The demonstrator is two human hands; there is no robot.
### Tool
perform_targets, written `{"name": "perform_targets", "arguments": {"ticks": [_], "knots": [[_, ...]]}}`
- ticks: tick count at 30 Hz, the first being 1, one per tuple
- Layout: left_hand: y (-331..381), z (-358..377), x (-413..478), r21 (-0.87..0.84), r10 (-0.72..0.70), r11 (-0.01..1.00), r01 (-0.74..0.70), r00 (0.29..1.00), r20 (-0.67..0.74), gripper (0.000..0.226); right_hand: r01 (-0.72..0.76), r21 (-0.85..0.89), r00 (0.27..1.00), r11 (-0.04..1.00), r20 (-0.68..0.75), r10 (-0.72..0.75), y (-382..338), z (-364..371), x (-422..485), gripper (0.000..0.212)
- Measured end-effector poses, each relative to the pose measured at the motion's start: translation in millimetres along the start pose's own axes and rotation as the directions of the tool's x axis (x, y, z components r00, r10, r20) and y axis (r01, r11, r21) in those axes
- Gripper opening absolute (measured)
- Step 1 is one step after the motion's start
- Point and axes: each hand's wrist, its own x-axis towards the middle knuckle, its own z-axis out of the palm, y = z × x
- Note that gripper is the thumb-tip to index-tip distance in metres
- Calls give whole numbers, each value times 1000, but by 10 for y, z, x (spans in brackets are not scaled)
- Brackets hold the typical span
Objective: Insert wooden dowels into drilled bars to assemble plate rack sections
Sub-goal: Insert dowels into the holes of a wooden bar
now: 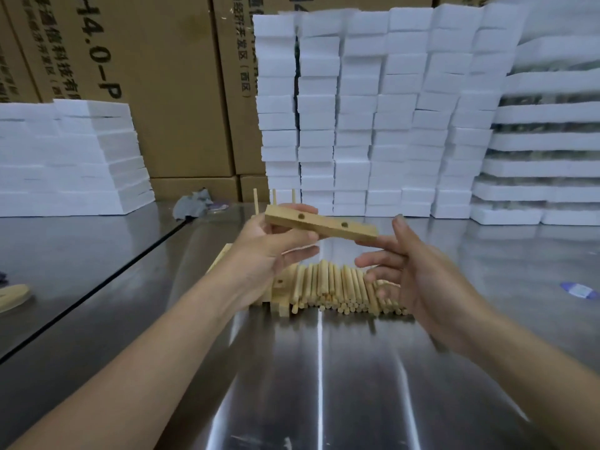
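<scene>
- head view: left hand (pixel 269 251) curled round the left end of a drilled bar (pixel 324 226), holding it up in the air above the table.
- drilled bar tilted, right end lower, two holes on the face toward the camera.
- right hand (pixel 418 274) loose, gripping nothing: forefinger stretched under the bar's right end and seemingly touching it, thumb raised and apart from the wood.
- just below both hands: heap of dowels (pixel 334 292) lying on the steel table (pixel 324 368), spare bars (pixel 280 289) against the heap's left side.
- behind the left hand: three upright dowels (pixel 274 198), bases hidden.
- further out on the table: grey rag (pixel 191 204) at the back, pale wooden piece (pixel 13 297) at the left edge, blue-and-white label (pixel 579 290) at the right.
- along the back: tall stacks of white foam blocks (pixel 357 125), cardboard boxes (pixel 162 92) behind them.
</scene>
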Motion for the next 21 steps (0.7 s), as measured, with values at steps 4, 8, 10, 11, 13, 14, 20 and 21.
{"name": "perform_targets", "arguments": {"ticks": [4,8,10,11,13,14,20,21], "knots": [[1,74,-43,85,-37,996,34,999,40,28,53,29,998,998,-38,-52,-1,-50,-1,39],[-30,143,-68,-85,-67,994,73,995,71,47,165,1,983,986,-78,-165,24,-61,-8,25],[-51,176,-76,-86,-63,994,68,996,66,42,185,-30,979,982,-80,-187,32,-56,-8,26],[-65,183,-72,-66,-55,996,57,998,42,39,184,-64,980,981,-65,-188,38,-54,-9,28],[-91,182,-62,-35,-49,998,48,999,-3,39,179,-175,983,968,-17,-185,39,-63,-27,30],[-101,174,-60,-37,-53,998,52,998,-15,41,209,-317,976,925,3,-219,41,-88,-37,30],[-122,133,-27,-106,-123,988,112,987,-105,37,151,-973,967,176,108,-232,69,-356,-13,66],[-129,142,-22,-124,-140,984,125,983,-122,38,113,-988,980,104,93,-177,96,-366,-11,72]]}}
